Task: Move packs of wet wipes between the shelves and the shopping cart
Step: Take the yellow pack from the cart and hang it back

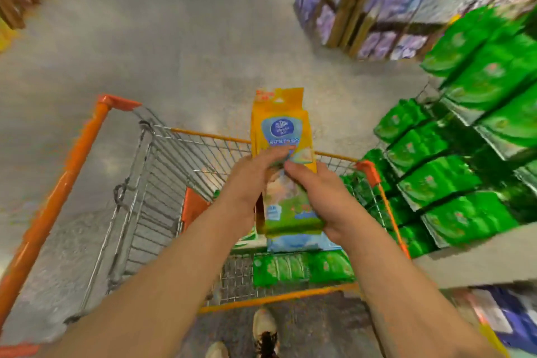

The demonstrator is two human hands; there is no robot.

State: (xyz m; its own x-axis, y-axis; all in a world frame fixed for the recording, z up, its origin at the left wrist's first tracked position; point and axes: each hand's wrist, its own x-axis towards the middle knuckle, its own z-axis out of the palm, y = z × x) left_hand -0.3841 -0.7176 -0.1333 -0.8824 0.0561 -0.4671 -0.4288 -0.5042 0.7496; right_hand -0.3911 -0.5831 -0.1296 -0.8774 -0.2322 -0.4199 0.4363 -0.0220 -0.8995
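1. A tall, flat yellow plastic pack of wet wipes (281, 136) stands upright in the air above the wire shopping cart with orange trim (87, 136). It has a round blue label near its top and a green and pale printed picture on its lower half.
2. The left hand (250, 183) grips the pack's left edge about halfway up, thumb laid across the front face.
3. The right hand (322, 197) grips the right edge and lower corner, thumb also on the front, its tip close to the left thumb.
4. Both hands hold the same pack, which rises well above the fingers; its bottom edge sits between the two wrists.
5. Directly below the held pack, a pale blue pack (302, 243) lies in the cart, and flat green packs (302, 269) lie on the cart floor just nearer the person.
6. To the right, slanted shelves (476, 264) carry rows of green packs (453, 183), near the cart's right rim.
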